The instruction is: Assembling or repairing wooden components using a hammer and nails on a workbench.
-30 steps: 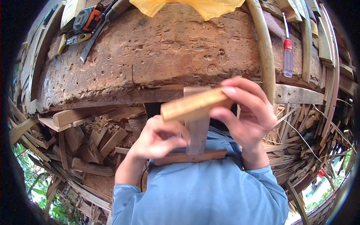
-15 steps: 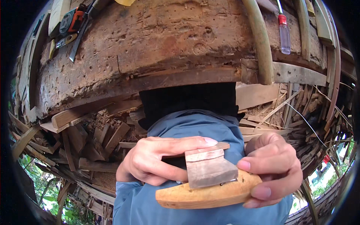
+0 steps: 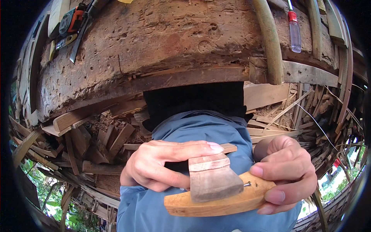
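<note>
Low over my lap, my left hand grips a grey-brown wooden piece and a thin wooden strip behind it, its index finger lying along the top. In front of that, the grey piece's wider end meets a yellowish, curved wooden block, which my right hand pinches at its right end, fingertips over the top and front. A small metal nail or screw sticks out of the block beside the grey piece.
The rough workbench slab carries a tape measure, blades, a screwdriver and a pole. Below are scrap wood, a dark opening and my clothed lap.
Both hands moved down from near the bench edge over my lap, turning the pieces. In the last half second the block shifted slightly right and the nail shows more.
</note>
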Motion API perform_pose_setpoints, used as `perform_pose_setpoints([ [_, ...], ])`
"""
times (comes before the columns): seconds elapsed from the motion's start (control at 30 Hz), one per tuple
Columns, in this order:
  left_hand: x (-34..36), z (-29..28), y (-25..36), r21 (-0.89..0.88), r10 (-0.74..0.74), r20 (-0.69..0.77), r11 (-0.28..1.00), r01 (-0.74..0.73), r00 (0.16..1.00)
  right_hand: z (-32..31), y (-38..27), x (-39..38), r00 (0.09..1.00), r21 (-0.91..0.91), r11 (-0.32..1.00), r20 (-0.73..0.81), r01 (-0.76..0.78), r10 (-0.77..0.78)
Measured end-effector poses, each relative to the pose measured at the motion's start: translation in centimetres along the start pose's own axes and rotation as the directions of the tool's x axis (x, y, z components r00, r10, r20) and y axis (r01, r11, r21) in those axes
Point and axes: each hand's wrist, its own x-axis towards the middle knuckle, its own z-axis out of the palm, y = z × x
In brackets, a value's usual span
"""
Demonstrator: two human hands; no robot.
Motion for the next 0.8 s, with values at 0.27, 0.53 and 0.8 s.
perform_pose_setpoints([
  [0.27, -0.3, 0.2, -0.3, -0.025, 0.020, -0.017, 0.999, -0.020, 1.000, -1.4, -0.7, 0.4, 0.993, -0.003, 0.995, 0.059, 0.099, -0.099],
  [0.53, -0.3, -1.0, -1.7, -0.003, -0.196, -0.125, 0.980, 0.197, 0.973, -1.0, 2.9, 2.3, 0.975, -0.374, 0.917, 0.112, -0.138, 0.193],
  [0.8, -0.8, -2.6, -4.9, -0.065, -0.398, -0.271, 0.916, 0.396, 0.877, 0.7, 8.7, 1.2, 0.872, -0.393, 0.783, -0.122, -0.482, 0.475],
])
